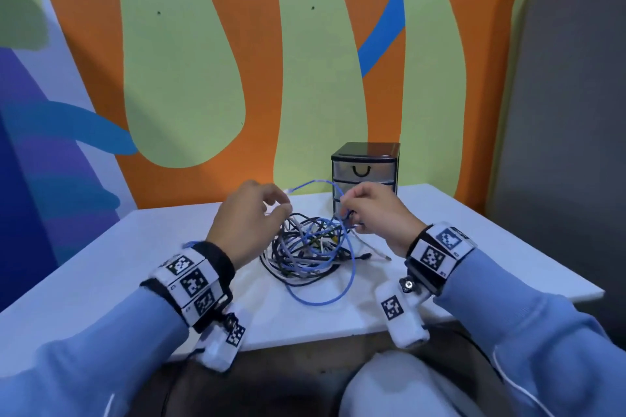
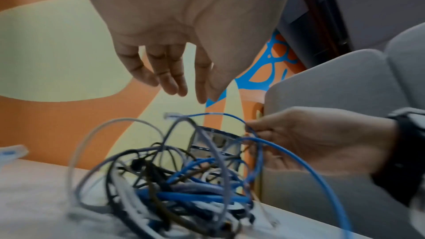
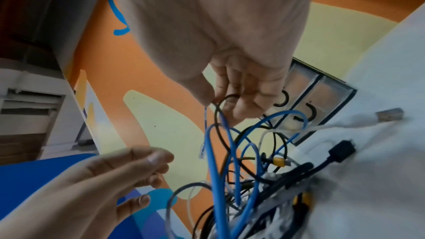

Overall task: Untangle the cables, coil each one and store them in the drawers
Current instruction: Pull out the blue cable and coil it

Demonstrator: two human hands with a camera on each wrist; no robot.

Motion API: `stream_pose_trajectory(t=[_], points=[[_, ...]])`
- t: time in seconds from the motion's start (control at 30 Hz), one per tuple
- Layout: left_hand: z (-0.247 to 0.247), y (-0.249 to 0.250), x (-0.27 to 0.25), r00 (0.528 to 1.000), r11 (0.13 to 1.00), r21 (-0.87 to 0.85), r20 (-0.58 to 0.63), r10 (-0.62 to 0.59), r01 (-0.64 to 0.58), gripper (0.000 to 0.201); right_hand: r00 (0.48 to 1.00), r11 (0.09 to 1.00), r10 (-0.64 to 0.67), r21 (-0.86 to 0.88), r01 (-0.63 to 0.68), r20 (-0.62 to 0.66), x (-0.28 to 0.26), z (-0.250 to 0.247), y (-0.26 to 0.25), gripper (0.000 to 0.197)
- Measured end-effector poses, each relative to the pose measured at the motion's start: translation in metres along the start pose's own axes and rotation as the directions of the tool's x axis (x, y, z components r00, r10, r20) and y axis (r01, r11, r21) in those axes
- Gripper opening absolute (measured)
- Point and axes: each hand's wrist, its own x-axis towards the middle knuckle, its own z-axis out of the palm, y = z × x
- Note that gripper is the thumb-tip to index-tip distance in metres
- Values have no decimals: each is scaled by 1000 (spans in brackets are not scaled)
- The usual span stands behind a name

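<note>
A tangle of blue, black, white and grey cables (image 1: 305, 247) lies mid-table on the white table (image 1: 135, 264). My right hand (image 1: 366, 210) pinches a blue cable (image 1: 318, 303) above the tangle's right side. That cable arcs up to a clear plug (image 1: 290, 190) and also loops down toward me. In the right wrist view the right hand (image 3: 232, 97) has the blue cable (image 3: 214, 170) between thumb and finger, and a black loop passes by the fingers. My left hand (image 1: 250, 217) hovers over the tangle's left side, its fingers (image 2: 170, 79) relaxed and holding nothing. The drawer unit (image 1: 366, 169) stands behind with its drawers closed.
A white USB plug (image 3: 388, 115) and a black plug (image 3: 340, 152) lie on the table by the tangle. The painted wall is right behind the drawer unit, and a grey partition (image 1: 576, 112) stands at the right. The table's front edge (image 1: 305, 342) is close to my wrists.
</note>
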Motion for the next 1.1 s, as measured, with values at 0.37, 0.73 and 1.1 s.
stream_pose_trajectory(t=[0.37, 0.73, 1.1], points=[[17, 56, -34, 980, 990, -71, 166, -109, 122, 27, 996, 973, -73, 221, 61, 46, -23, 4, -11, 4], [-15, 7, -9, 927, 884, -373, -130, -351, 282, 12, 993, 942, -112, 321, 96, 34, -24, -14, 9, 23], [14, 36, -41, 927, 901, 313, -126, 352, -300, 34, 962, 932, -273, 252, 260, 18, -29, 7, -5, 26]])
